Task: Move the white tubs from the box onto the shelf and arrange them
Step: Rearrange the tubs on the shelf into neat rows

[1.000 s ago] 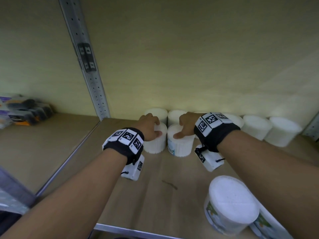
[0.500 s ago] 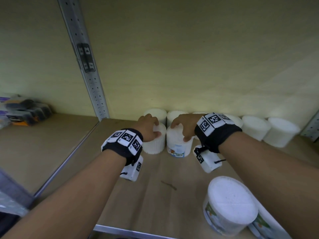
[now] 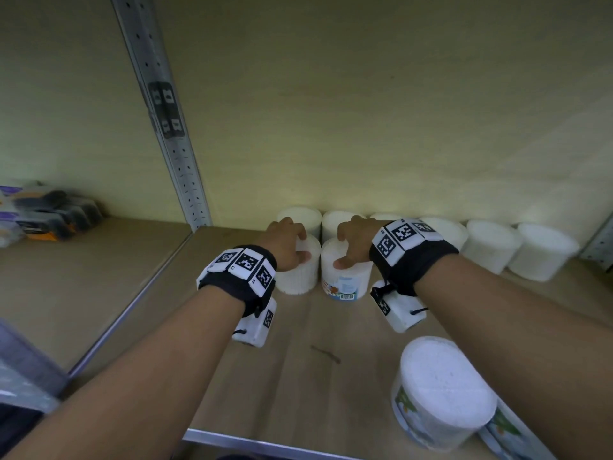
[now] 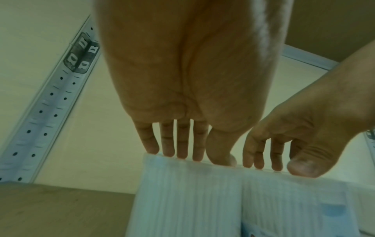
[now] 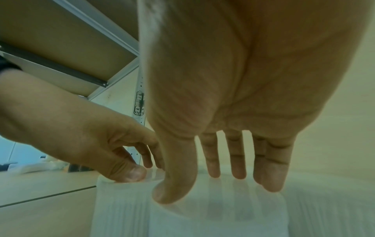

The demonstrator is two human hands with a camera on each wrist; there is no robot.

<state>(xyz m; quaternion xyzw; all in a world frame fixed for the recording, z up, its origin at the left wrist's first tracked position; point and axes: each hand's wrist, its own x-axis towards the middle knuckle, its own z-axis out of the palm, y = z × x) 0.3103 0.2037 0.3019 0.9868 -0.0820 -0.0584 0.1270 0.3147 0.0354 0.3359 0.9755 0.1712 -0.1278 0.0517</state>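
Two white ribbed tubs stand side by side in front of a back row of white tubs [image 3: 491, 244] on the wooden shelf [image 3: 298, 376]. My left hand [image 3: 300, 245] grips the left tub [image 3: 297, 277] from above, fingers over its lid and thumb on the near rim. My right hand [image 3: 345, 247] grips the right tub [image 3: 346, 280] the same way; its label and barcode face me. In the left wrist view, the fingertips of my left hand [image 4: 192, 160] sit on the tub's [image 4: 182, 200] top edge. In the right wrist view, my right hand [image 5: 213, 184] spans its tub [image 5: 223, 216].
Two more labelled tubs [image 3: 441, 393] lie at the shelf's front right, under my right forearm. A perforated metal upright [image 3: 172, 144] divides this bay from the left bay, where dark packs [image 3: 49, 214] are stacked. The shelf's metal front edge [image 3: 265, 446] runs below my arms.
My right hand has turned its tub, so the label with the barcode now faces front. My left hand has stayed on its tub.
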